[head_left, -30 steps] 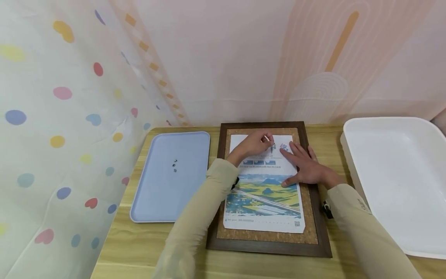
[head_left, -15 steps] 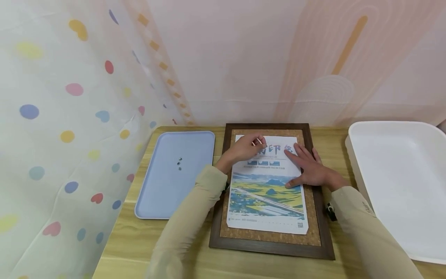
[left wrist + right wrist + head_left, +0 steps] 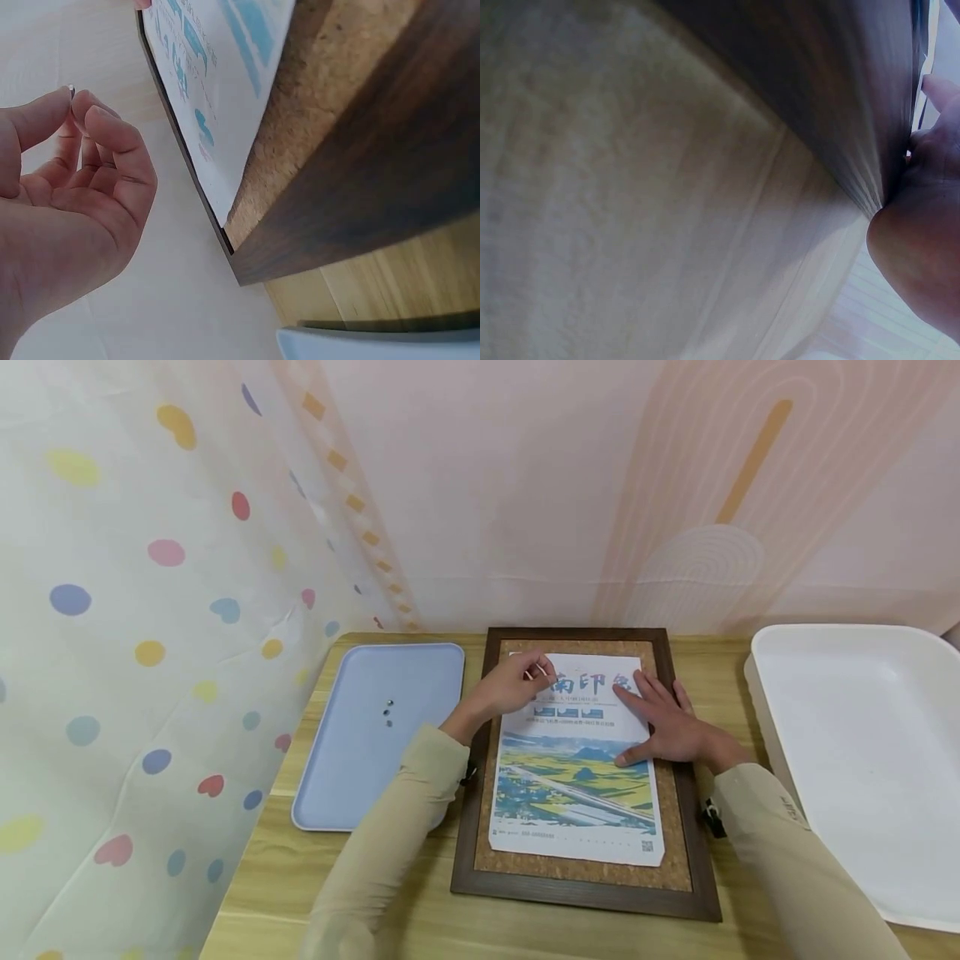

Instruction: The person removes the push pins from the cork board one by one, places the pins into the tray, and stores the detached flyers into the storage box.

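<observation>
A colourful poster (image 3: 573, 777) lies on a cork board with a dark wooden frame (image 3: 585, 893). My left hand (image 3: 517, 683) hovers over the poster's top left part and pinches a small metal pin (image 3: 71, 89) between thumb and fingertips. In the left wrist view that hand (image 3: 75, 172) is off the board, beside the frame's corner (image 3: 315, 225). My right hand (image 3: 667, 722) lies flat with straight fingers on the poster's upper right, pressing it down. The right wrist view shows only the heel of that hand (image 3: 922, 240) against the frame's edge (image 3: 817, 97).
A light blue tray (image 3: 352, 777) with three small pins (image 3: 387, 712) lies left of the board. A large white tray (image 3: 862, 760) stands at the right. All of it rests on a wooden table (image 3: 712, 660), with a curtain at the left and a wall behind.
My left hand has drawn back to the left from the poster's top middle, still pinching the pin. My right hand has stayed flat on the poster.
</observation>
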`<state>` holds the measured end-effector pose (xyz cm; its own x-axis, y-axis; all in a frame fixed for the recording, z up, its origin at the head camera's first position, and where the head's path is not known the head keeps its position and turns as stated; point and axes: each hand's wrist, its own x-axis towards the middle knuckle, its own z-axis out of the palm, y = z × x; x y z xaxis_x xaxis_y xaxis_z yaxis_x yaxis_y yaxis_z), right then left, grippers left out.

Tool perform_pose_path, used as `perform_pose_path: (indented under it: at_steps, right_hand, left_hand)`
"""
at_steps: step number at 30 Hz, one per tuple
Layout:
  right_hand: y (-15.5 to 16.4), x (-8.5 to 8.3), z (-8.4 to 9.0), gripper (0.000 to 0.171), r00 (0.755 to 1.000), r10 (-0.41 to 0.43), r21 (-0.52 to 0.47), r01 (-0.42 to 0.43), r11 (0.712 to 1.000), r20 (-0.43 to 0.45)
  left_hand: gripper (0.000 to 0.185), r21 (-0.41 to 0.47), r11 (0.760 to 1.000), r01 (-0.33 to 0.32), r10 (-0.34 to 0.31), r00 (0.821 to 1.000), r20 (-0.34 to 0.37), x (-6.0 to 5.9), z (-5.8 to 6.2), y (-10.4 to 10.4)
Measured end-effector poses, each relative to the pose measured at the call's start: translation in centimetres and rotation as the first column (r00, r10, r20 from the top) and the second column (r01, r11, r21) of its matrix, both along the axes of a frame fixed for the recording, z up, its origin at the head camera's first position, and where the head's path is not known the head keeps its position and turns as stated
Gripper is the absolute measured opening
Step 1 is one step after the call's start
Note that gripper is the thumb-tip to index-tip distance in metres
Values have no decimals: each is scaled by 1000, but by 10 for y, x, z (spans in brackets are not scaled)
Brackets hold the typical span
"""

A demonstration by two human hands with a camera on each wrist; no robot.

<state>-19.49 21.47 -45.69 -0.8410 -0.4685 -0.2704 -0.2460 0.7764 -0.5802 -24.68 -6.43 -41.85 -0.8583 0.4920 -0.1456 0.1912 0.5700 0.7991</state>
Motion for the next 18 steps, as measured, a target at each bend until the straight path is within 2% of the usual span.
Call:
perform_pose_path:
  at_steps: [10, 18]
  right_hand:
    - [-1, 1, 0, 118, 1000, -2, -24, 2, 1000, 0]
    - [0, 0, -1, 118, 1000, -6, -30, 6, 1000, -1]
  left_hand:
    - [12, -7, 999, -36, 37, 999, 33, 4, 0, -14]
    - [16, 17, 999, -30, 30, 999, 42, 3, -2, -27]
